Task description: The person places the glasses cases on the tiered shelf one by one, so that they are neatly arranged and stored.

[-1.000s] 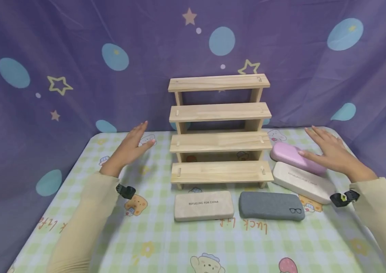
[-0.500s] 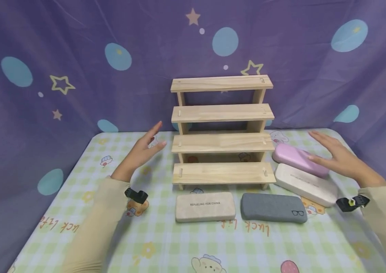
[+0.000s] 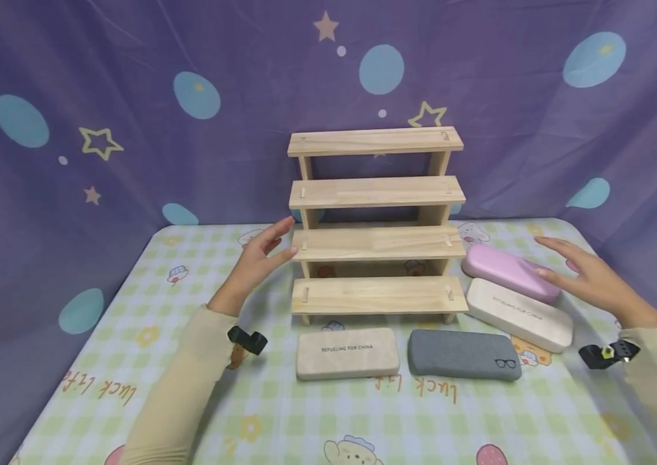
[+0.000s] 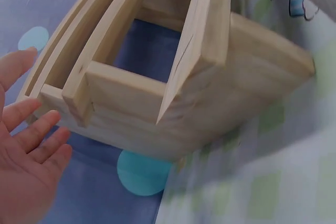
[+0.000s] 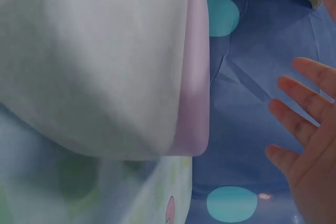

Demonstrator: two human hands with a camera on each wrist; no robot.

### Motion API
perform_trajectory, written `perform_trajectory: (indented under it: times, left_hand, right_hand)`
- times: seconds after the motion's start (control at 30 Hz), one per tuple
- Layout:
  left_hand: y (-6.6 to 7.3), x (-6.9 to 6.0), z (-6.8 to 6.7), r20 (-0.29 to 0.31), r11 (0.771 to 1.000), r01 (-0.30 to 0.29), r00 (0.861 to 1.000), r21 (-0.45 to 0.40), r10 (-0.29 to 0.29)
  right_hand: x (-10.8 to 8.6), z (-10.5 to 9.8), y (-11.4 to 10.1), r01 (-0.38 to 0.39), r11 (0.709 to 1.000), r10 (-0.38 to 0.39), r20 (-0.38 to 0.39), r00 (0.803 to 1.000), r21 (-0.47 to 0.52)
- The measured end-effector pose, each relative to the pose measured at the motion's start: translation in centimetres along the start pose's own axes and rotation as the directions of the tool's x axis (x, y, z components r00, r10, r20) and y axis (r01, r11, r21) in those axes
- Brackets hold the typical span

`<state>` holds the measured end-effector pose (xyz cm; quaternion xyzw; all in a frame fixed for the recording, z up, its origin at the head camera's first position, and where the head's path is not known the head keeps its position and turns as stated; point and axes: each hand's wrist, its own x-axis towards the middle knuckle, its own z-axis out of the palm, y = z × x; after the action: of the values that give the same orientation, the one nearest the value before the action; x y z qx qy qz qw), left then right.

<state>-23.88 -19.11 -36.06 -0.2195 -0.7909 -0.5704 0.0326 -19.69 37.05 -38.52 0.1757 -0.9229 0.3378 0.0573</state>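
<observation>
In the head view a four-tier wooden stepped rack point(image 3: 377, 243) stands at the back of the table. My left hand point(image 3: 255, 265) hovers at its left side, fingers spread and holding nothing; the left wrist view shows the palm beside the rack's side panel point(image 4: 226, 103). Over at the right, my right hand point(image 3: 590, 281) hangs with relaxed fingers by a pink glasses case point(image 3: 508, 272) and holds nothing. Just in front of the pink one lies a white glasses case point(image 3: 519, 314), lettered on its lid. Nearer the front are a beige glasses case point(image 3: 348, 361) and a grey one point(image 3: 463, 363).
A checked tablecloth point(image 3: 259, 400) with cartoon prints covers the table. Purple curtains point(image 3: 235, 168) with blue dots and stars hang behind and at both sides. A black wrist camera point(image 3: 247, 340) sits on the left sleeve, another point(image 3: 608, 355) on the right.
My left hand has moved right, up to the rack's left side. My right hand has shifted slightly right and toward me. The rack and the cases stay in place.
</observation>
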Motion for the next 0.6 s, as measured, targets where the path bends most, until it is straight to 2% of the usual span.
perform_trajectory:
  times: [0.17, 0.37, 0.6]
  left_hand:
    - [-0.1, 0.1, 0.5, -0.023, 0.995, 0.052, 0.998, -0.087, -0.054]
    - [-0.5, 0.7, 1.1, -0.055, 0.984, 0.073, 0.995, -0.165, -0.083]
    - [-1.0, 1.1, 1.7, -0.070, 0.968, 0.132, 0.986, -0.212, -0.149]
  right_hand:
    - [-0.2, 0.0, 0.8, 0.009, 1.000, -0.009, -0.033, 0.999, 0.012]
    - [-0.4, 0.2, 1.6, -0.003, 0.999, 0.004, -0.038, 0.999, 0.037]
    - [-0.5, 0.2, 1.9, -0.099, 0.995, 0.099, 0.017, 0.995, 0.024]
